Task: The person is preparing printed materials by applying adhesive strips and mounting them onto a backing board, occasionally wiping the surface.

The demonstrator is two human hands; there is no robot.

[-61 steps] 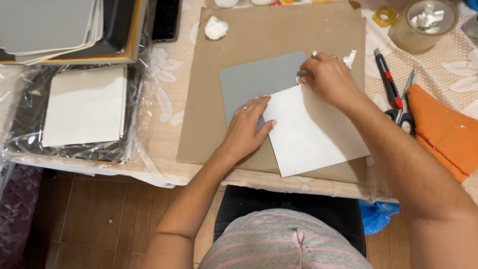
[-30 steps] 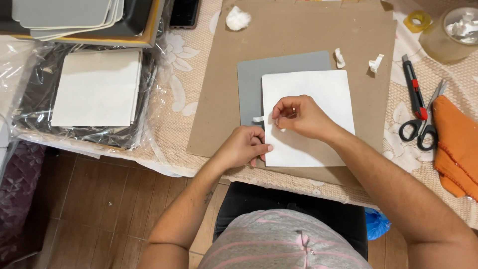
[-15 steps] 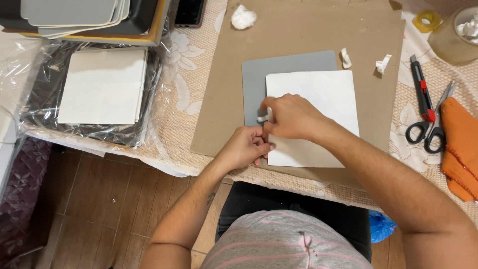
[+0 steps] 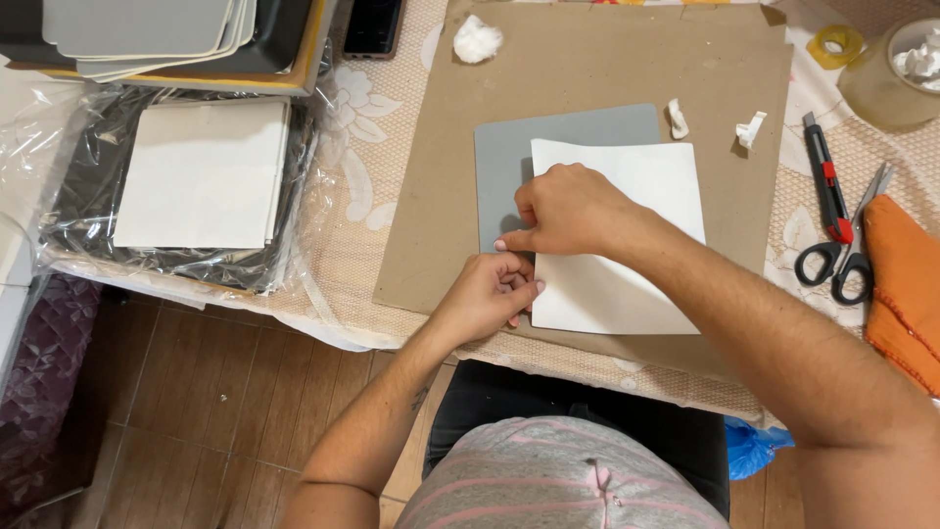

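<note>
Closest to the person, the left hand (image 4: pixel 487 297) curls its fingers against the near left edge of a white sheet (image 4: pixel 627 264), pinching there. Just beyond, the right hand (image 4: pixel 566 210) presses the sheet with fingers folded, forefinger pointing left. The sheet overlaps a grey board (image 4: pixel 529 147) (rounded corners) on brown cardboard (image 4: pixel 587 59). Farther right lie scissors (image 4: pixel 842 250) and a utility knife (image 4: pixel 825 176).

A clear plastic bag (image 4: pixel 176 176) of white square sheets lies left; a dark phone screen (image 4: pixel 372 24) sits top centre.
</note>
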